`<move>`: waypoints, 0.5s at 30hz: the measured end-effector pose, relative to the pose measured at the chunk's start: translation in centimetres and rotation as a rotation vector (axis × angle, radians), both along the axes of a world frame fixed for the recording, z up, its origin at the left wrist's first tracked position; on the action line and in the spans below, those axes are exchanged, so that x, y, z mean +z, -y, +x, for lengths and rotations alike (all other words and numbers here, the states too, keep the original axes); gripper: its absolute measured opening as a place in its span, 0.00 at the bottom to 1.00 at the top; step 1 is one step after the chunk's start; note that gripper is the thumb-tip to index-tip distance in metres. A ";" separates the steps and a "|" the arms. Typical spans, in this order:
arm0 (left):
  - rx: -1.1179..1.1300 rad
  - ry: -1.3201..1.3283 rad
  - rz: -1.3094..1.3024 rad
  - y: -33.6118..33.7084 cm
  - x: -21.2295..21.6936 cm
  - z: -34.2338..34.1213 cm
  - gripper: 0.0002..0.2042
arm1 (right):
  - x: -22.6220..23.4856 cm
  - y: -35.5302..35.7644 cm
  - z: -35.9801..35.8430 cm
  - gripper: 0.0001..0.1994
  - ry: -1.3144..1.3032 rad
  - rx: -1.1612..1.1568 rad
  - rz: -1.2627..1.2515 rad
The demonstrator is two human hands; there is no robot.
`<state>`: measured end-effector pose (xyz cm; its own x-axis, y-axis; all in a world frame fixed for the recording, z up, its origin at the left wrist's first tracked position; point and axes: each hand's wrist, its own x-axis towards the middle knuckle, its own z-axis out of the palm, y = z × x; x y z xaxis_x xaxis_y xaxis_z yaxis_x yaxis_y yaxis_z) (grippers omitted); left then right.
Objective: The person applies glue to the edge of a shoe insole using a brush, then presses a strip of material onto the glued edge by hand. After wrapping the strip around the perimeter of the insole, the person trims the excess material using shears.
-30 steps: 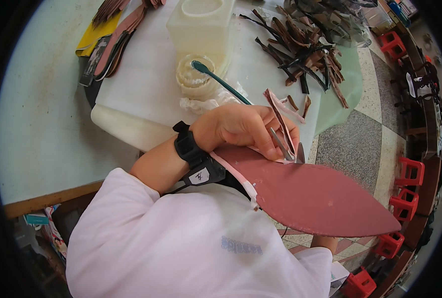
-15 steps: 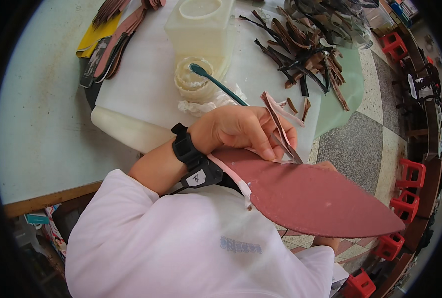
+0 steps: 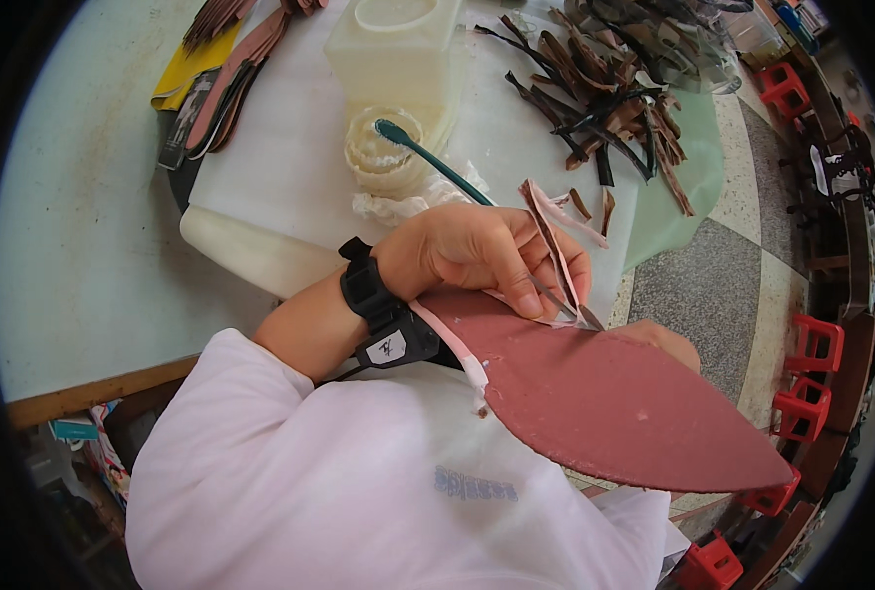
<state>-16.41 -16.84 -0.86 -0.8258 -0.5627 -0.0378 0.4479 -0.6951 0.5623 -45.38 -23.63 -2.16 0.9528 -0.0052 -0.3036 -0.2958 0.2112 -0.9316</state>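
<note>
A maroon, leaf-shaped leather piece [image 3: 614, 403] with a pale pink edge slants across my front, its pointed end toward the lower right. My left hand [image 3: 486, 256], a black strapped device [image 3: 383, 315] on its wrist, is closed around scissors [image 3: 580, 313]. Their pointed metal tips meet the far edge of the leather; the handles are hidden in my fingers. A narrow strip [image 3: 549, 231], pink on one side and dark on the other, stands up from the blades. My right hand [image 3: 665, 342] shows partly behind the leather, holding it from beneath, most fingers hidden.
Beyond my hands, the white-covered table holds a translucent plastic container [image 3: 398, 59], a teal-handled brush [image 3: 435, 165], crumpled tissue [image 3: 398, 205] and a heap of dark scraps [image 3: 604, 108]. Stacked pink pieces [image 3: 236, 84] lie far left. Red stools [image 3: 816, 344] stand right.
The leather's pointed end has swung downward and slightly left. More of my right hand shows behind its far edge. My left hand stays nearly in place with the scissors.
</note>
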 end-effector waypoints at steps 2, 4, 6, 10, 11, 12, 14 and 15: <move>-0.014 -0.022 -0.001 0.0 -0.3 0.1 0.21 | -0.2 0.4 -0.1 0.29 -0.058 -0.025 -0.035; -0.029 -0.034 0.040 0.1 0.1 0.1 0.21 | -1.1 0.8 -0.7 0.27 0.043 0.005 -0.117; -0.041 -0.045 0.079 0.1 0.5 0.0 0.21 | -0.6 1.5 -0.3 0.26 0.072 0.015 -0.243; -0.014 -0.058 0.061 0.3 0.2 0.3 0.21 | 1.3 0.9 0.3 0.25 0.020 -0.110 -0.407; -0.029 -0.053 0.041 0.4 0.0 0.5 0.21 | 1.3 0.7 0.1 0.25 0.020 -0.107 -0.409; -0.030 -0.054 0.040 0.4 -0.1 0.4 0.21 | 1.0 0.2 -0.2 0.25 0.035 -0.214 -0.428; 0.019 0.028 -0.027 0.3 -0.2 0.2 0.25 | 0.4 -0.1 -0.8 0.25 0.048 -0.320 -0.450; 0.019 0.027 -0.029 0.2 0.0 0.3 0.25 | 0.0 -0.1 -1.2 0.24 0.042 -0.319 -0.486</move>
